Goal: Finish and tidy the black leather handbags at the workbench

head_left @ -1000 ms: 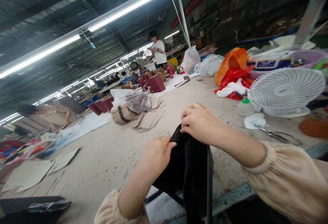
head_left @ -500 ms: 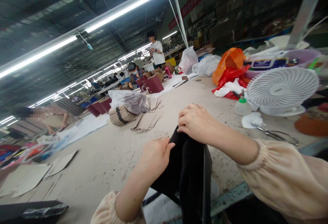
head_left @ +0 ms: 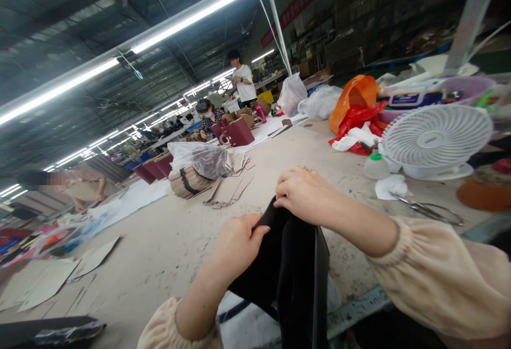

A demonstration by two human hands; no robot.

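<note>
A black bag [head_left: 297, 274] stands at the table's near edge, its mouth turned up towards me and its inside dark. My left hand [head_left: 239, 242] pinches the left part of its rim between thumb and fingers. Farther along the same rim, my right hand [head_left: 301, 192] is closed on the far corner, thumb inside and fingers curled over the edge. Both hands are close together, with a short stretch of rim between them. The bag's lower part drops out of view at the bottom.
On the right stand a white fan [head_left: 437, 139], a small green-capped bottle [head_left: 376, 165] and scissors [head_left: 429, 210]. Beyond my hands lie bundled brown board pieces [head_left: 189, 181] under a plastic bag [head_left: 202, 157]. Flat sheets [head_left: 43, 285] lie left. Co-workers are farther back.
My left hand has shifted very slightly left along with the rim, and the bag's mouth sits a little wider. My right hand keeps its hold, almost still.
</note>
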